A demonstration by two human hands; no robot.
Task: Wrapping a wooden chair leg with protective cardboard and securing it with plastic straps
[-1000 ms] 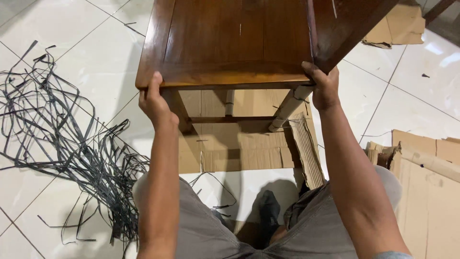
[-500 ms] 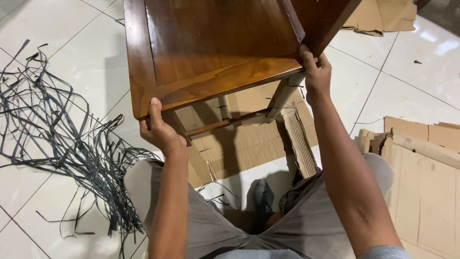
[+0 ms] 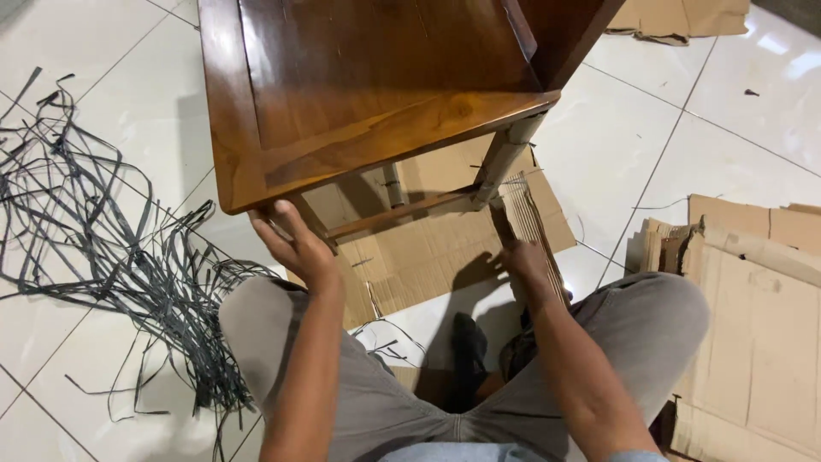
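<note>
A dark brown wooden chair [image 3: 359, 94] stands before me, its seat tilted and turned to the left. My left hand [image 3: 291, 239] holds the seat's near left corner from below, fingers curled under the edge. My right hand [image 3: 523, 259] is off the chair and rests on the flat cardboard sheet [image 3: 436, 248] lying under the chair legs, fingers spread near its corrugated strip. A front leg wrapped in pale paper [image 3: 505, 158] shows under the seat's right corner.
A tangle of black plastic strapping [image 3: 111, 248] lies on the white tiled floor at my left. Folded cardboard [image 3: 753, 308] is stacked at my right, and another piece [image 3: 684, 17] lies at the top right. My knees in grey trousers fill the bottom.
My right hand let go of the seat's right corner and dropped onto the cardboard below. The chair turned a little further left, my left hand still at its corner.
</note>
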